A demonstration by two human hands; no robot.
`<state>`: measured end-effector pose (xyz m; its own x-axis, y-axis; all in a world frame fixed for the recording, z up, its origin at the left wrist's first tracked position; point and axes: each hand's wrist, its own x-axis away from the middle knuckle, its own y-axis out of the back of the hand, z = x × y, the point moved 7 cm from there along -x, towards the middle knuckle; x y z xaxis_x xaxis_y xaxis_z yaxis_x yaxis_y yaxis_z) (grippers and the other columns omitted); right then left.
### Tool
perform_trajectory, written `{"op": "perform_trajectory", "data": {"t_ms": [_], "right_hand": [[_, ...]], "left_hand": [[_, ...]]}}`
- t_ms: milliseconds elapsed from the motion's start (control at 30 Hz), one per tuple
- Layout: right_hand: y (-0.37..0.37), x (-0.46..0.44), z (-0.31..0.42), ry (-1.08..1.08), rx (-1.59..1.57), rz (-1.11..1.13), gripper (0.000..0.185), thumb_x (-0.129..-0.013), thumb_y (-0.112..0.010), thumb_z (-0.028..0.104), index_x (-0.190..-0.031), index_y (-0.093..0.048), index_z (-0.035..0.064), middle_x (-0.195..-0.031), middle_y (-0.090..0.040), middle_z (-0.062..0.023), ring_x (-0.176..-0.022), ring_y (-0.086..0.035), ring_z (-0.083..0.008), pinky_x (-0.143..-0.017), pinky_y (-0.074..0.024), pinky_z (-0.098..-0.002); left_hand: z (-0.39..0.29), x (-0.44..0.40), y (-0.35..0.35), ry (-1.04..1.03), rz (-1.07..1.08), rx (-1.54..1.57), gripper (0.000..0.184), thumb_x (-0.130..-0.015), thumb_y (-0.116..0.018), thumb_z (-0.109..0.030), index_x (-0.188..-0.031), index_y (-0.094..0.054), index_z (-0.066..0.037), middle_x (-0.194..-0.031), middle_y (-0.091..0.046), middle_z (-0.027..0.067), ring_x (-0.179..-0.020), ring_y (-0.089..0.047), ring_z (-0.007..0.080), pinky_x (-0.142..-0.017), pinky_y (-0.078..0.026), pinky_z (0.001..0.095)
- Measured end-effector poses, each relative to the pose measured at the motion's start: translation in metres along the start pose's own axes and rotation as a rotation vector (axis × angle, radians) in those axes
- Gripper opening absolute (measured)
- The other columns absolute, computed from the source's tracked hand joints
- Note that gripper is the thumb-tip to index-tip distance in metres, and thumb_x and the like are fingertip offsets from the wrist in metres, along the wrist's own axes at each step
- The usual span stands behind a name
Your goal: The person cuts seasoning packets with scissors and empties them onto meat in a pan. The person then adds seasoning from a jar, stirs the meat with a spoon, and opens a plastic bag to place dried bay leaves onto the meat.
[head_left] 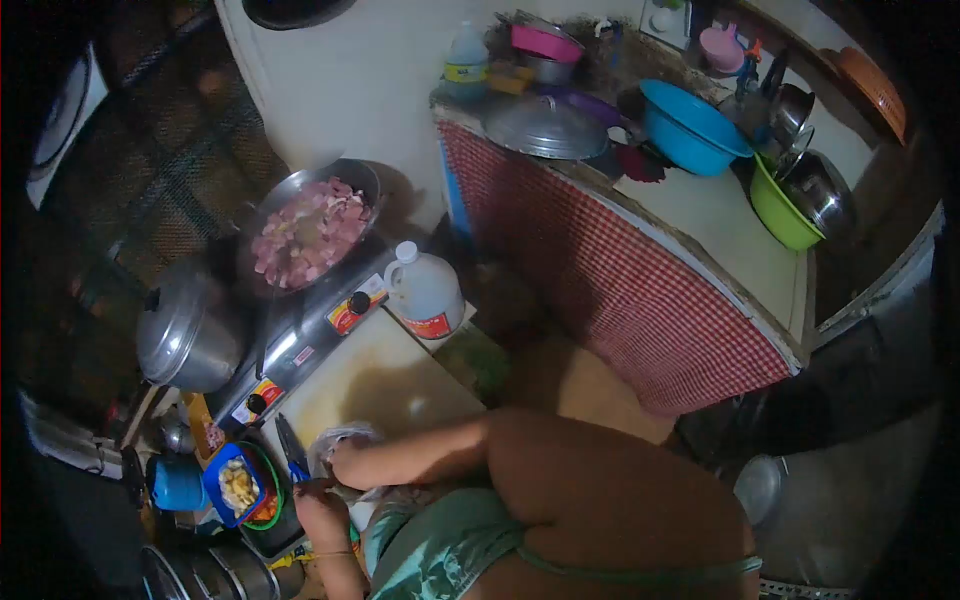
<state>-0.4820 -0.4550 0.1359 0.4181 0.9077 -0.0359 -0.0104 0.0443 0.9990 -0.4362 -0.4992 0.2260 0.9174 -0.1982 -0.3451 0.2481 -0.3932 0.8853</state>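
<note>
My left hand is low in the view, closed at the end of the blue handle of a knife, whose blade points away from me. Just to its right, my right hand reaches across my body with its fingers closed at a clear plastic bag. What lies inside the bag is hidden by the hand and arm. Both hands are at the near end of a pale cutting board. Left of the knife stand a blue basket of chopped pale pieces and a green basket with orange pieces.
A pan of cubed pink meat rests on the gas stove, beside a lidded pot. A white jug stands at the board's far corner. On the right, a counter with a checked cloth carries basins, including a blue one.
</note>
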Motion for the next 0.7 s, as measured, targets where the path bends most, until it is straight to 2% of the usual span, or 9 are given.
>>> {"op": "perform_trajectory", "data": {"t_ms": [200,300,400,433,467,533,567,633,700], "right_hand": [[0.012,0.018,-0.014,-0.154,-0.209,-0.084,0.019,-0.070,-0.068,0.020,-0.084,-0.074,0.0080,-0.091,-0.066,-0.0169,-0.091,-0.064,-0.0334,-0.075,-0.0515,-0.0437],[0.017,0.024,-0.020,-0.182,-0.433,-0.157,0.019,-0.070,-0.068,0.020,-0.084,-0.074,0.0087,-0.090,-0.066,-0.0167,-0.090,-0.064,-0.0334,-0.074,-0.0514,-0.0434],[0.057,0.037,-0.024,-0.121,-0.489,-0.124,0.020,-0.068,-0.071,0.020,-0.086,-0.074,0.0113,-0.090,-0.064,-0.0152,-0.087,-0.063,-0.0333,-0.072,-0.0506,-0.0443],[0.043,0.033,-0.032,-0.085,-0.552,-0.086,0.025,-0.066,-0.074,0.019,-0.090,-0.073,0.0106,-0.089,-0.064,-0.0150,-0.084,-0.063,-0.0340,-0.071,-0.0504,-0.0452],[0.040,0.032,-0.043,-0.170,-0.695,0.008,0.029,-0.066,-0.075,0.018,-0.094,-0.073,0.0098,-0.089,-0.066,-0.0153,-0.083,-0.064,-0.0338,-0.073,-0.0506,-0.0462],[0.047,0.035,-0.053,-0.156,-0.710,-0.016,0.027,-0.072,-0.075,0.017,-0.097,-0.072,0.0087,-0.094,-0.069,-0.0155,-0.087,-0.066,-0.0307,-0.080,-0.0519,-0.0423],[0.054,0.038,-0.059,-0.187,-0.725,-0.058,0.025,-0.074,-0.074,0.016,-0.098,-0.072,0.0083,-0.098,-0.070,-0.0155,-0.089,-0.067,-0.0296,-0.082,-0.0520,-0.0405],[0.067,0.040,-0.065,-0.217,-0.783,-0.105,0.025,-0.077,-0.073,0.011,-0.102,-0.071,0.0076,-0.099,-0.070,-0.0146,-0.088,-0.067,-0.0267,-0.082,-0.0519,-0.0359],[0.079,0.040,-0.067,-0.212,-0.915,-0.170,0.024,-0.078,-0.070,0.009,-0.102,-0.071,0.0081,-0.097,-0.070,-0.0148,-0.089,-0.068,-0.0276,-0.082,-0.0524,-0.0370]], "left_hand": [[-0.001,0.002,0.001,0.095,0.126,-0.200,0.014,-0.071,-0.060,-0.009,-0.079,-0.067,-0.001,-0.087,-0.067,0.0231,-0.084,-0.063,0.0404,-0.076,-0.051,0.0461],[0.012,0.002,0.000,0.441,0.169,-0.169,0.031,-0.082,-0.066,-0.029,-0.083,-0.064,0.002,-0.091,-0.065,0.0266,-0.083,-0.064,0.0442,-0.072,-0.052,0.0501],[0.022,0.007,-0.002,0.340,-0.020,-0.085,0.020,-0.079,-0.070,-0.017,-0.085,-0.064,0.002,-0.090,-0.064,0.0240,-0.092,-0.061,0.0418,-0.081,-0.050,0.0472],[0.018,0.006,0.006,0.487,0.037,0.014,0.016,-0.076,-0.067,-0.007,-0.089,-0.063,0.002,-0.097,-0.064,0.0235,-0.096,-0.060,0.0419,-0.084,-0.049,0.0468],[0.021,0.008,0.003,0.453,0.045,0.013,0.024,-0.073,-0.061,0.000,-0.097,-0.064,0.000,-0.103,-0.063,0.0238,-0.097,-0.060,0.0421,-0.086,-0.048,0.0469],[0.019,0.014,0.007,0.410,-0.036,0.086,0.030,-0.069,-0.063,-0.001,-0.099,-0.067,-0.003,-0.102,-0.063,0.0226,-0.100,-0.060,0.0408,-0.086,-0.049,0.0461],[0.012,0.012,0.014,0.488,0.041,0.122,0.034,-0.069,-0.057,0.005,-0.101,-0.067,-0.004,-0.103,-0.062,0.0240,-0.098,-0.060,0.0415,-0.087,-0.049,0.0457],[0.010,0.014,0.017,0.462,0.035,0.160,0.038,-0.069,-0.059,0.005,-0.104,-0.068,-0.007,-0.105,-0.061,0.0227,-0.099,-0.060,0.0408,-0.086,-0.049,0.0450],[0.006,0.011,0.022,0.418,0.000,0.189,0.040,-0.069,-0.060,0.006,-0.106,-0.068,-0.007,-0.106,-0.061,0.0219,-0.099,-0.060,0.0404,-0.086,-0.049,0.0445]]}}
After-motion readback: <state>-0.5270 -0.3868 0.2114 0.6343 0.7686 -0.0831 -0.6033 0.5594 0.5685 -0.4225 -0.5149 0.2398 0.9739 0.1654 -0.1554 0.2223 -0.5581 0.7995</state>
